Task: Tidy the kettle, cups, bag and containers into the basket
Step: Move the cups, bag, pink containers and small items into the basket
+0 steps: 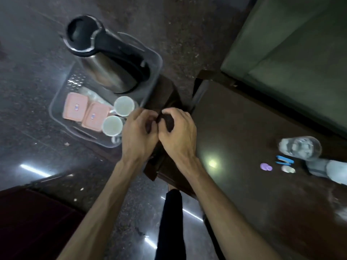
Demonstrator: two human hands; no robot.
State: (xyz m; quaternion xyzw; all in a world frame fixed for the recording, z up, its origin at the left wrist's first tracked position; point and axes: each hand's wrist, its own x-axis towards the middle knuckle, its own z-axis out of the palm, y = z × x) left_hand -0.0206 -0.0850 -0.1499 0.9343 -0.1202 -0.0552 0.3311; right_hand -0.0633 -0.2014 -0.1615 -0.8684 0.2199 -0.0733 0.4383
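Pink containers (75,106), white cups (124,106)

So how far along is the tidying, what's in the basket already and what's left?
Mostly done. The clear basket already holds the kettle, two white cups, two pink containers and a clear bag tucked behind them. In hand: the left hand and right hand are together bunching a dark cloth beside the basket. Left: whatever that cloth needs; a water bottle lies on the table.

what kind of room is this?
Probably a hotel or guest room, though that is a guess. A clear basket holds a tea set: kettle, two cups, pink containers. Beside it, a dark wooden table and green upholstered seat.
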